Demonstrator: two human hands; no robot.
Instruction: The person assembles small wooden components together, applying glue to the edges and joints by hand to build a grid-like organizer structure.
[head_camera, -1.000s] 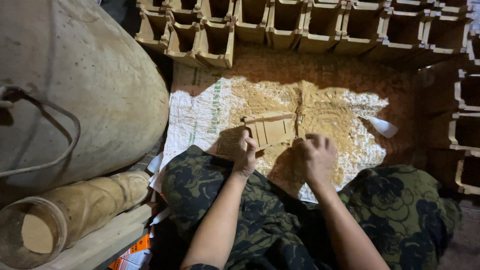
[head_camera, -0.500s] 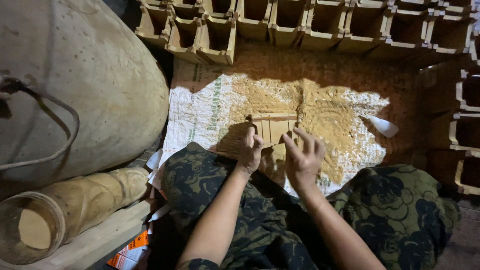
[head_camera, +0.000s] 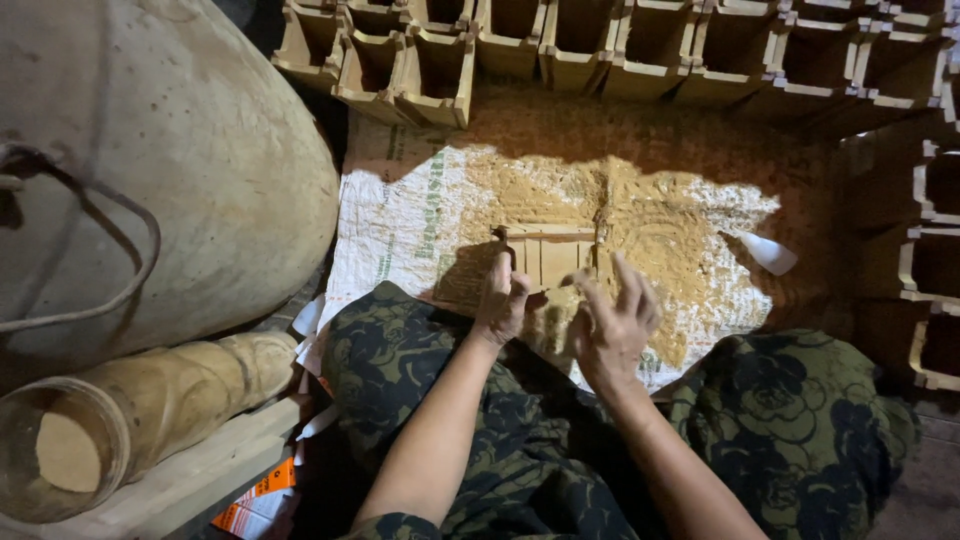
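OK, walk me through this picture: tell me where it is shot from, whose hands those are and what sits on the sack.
The camera sits on a person's head and looks down at their lap and two bare hands; there is no machine. A white woven sack lies spread on the ground, covered with tan sandy clay. A small rectangular wooden mould frame rests on it. The left hand touches the frame's near edge; the right hand hovers open beside it, holding nothing visible. Rows of clay-coloured hollow blocks line the far side.

Floor: woven sack (head_camera: 400, 220) spread flat, strewn with sandy clay (head_camera: 660, 230); small wooden mould (head_camera: 548, 255) on it; clay boxes (head_camera: 620, 45) ranked along the edges.
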